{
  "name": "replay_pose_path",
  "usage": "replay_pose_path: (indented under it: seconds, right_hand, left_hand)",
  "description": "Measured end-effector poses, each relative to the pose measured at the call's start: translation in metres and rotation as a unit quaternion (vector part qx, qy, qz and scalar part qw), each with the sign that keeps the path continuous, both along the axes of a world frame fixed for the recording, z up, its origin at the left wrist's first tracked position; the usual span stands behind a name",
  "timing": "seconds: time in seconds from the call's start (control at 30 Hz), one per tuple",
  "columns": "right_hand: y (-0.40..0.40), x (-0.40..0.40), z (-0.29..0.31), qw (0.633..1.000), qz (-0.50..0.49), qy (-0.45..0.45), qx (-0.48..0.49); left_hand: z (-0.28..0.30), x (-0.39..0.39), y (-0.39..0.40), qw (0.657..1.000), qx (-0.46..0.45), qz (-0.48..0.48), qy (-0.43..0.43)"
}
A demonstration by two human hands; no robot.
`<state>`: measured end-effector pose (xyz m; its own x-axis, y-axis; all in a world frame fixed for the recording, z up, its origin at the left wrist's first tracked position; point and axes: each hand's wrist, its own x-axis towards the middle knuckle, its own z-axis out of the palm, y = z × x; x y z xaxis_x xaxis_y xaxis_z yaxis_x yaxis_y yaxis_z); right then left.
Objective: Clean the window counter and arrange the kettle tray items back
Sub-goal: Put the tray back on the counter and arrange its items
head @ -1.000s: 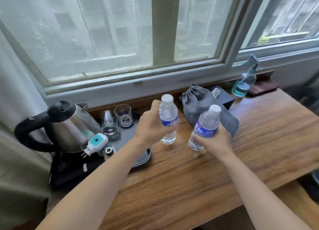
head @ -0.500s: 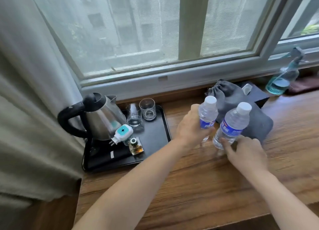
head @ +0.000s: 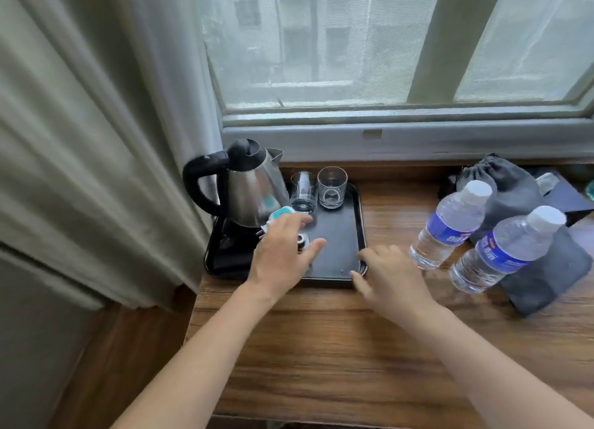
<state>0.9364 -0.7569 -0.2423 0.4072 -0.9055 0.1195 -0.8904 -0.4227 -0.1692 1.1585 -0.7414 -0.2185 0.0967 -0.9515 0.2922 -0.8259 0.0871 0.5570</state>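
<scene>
A black tray sits at the left end of the wooden counter. On it stand a steel kettle with a black handle and two clear glasses. My left hand hovers over the tray's left part with fingers spread, above a white and teal plug-in device and a small capped bottle; whether it touches them I cannot tell. My right hand rests open at the tray's front right corner. Two water bottles stand on the counter to the right, free of both hands.
A grey drawstring pouch and a dark grey cloth lie behind and under the bottles. A beige curtain hangs at the left, touching the kettle side. The window sill runs along the back.
Both hands have let go of the water bottles, which now stand on the counter. The hands moved left to the tray, and the view swung left with them.
</scene>
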Motion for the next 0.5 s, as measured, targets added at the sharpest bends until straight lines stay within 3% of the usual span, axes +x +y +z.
replay_pose_path:
  seconds: [0.1,0.23,0.33,0.5]
  right_hand:
    - [-0.019,0.044,0.003,0.998,0.058,0.013,0.014]
    - [-0.039,0.089,0.001,0.992,0.112,0.04,0.045]
    - [-0.048,0.104,-0.004,0.991,0.109,0.025,0.074]
    - [-0.053,0.101,-0.003,0.991,0.092,0.002,0.092]
  left_hand:
    - [0.001,0.042,-0.005,0.995,0.011,0.082,-0.054]
    - [0.014,0.054,-0.022,0.984,0.067,0.081,-0.146]
    - [0.019,0.048,-0.031,0.972,0.079,0.079,-0.209]
    - [0.014,0.038,-0.035,0.962,0.12,0.076,-0.231]
